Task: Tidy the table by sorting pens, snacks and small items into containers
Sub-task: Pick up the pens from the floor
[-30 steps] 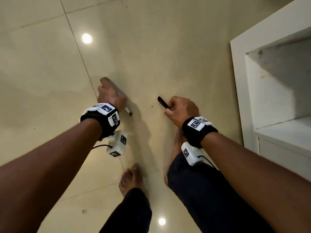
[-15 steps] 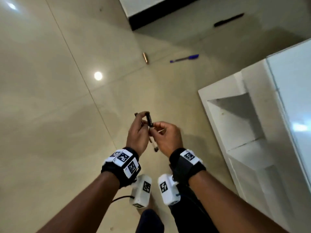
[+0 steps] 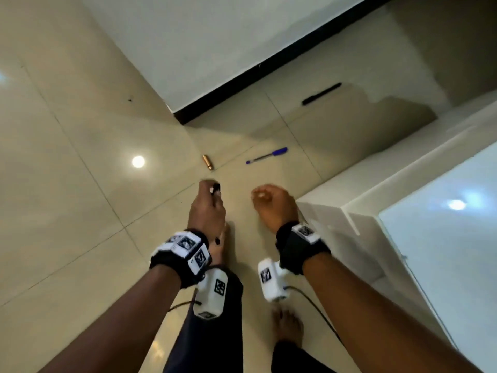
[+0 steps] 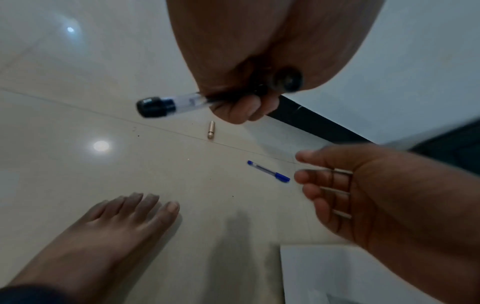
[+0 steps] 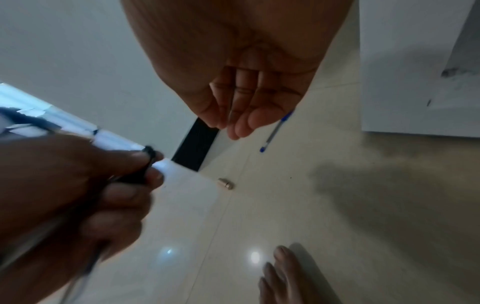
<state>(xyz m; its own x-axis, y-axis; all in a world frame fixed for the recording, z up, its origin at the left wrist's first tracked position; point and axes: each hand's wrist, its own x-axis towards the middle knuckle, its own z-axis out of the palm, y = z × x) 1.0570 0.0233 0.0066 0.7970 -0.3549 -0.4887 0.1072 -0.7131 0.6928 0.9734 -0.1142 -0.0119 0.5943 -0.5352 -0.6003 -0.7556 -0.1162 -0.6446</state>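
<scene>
My left hand grips a clear pen with black ends, held above the floor; its black tip pokes out past the fingers. My right hand hangs beside it, fingers loosely curled and holding nothing. Ahead on the floor lie a blue pen, a small gold cylinder and, further off by the wall, a black pen. In the left wrist view the blue pen lies just left of my right hand's fingertips.
A white shelf unit with a glossy top stands at the right, close to my right hand. A white wall with a black skirting runs across the back. My bare feet stand on the beige tiled floor.
Half a second ago both hands held the black-ended pen together; now the right hand has let go and moved right. The view has tilted up toward the wall and floor items.
</scene>
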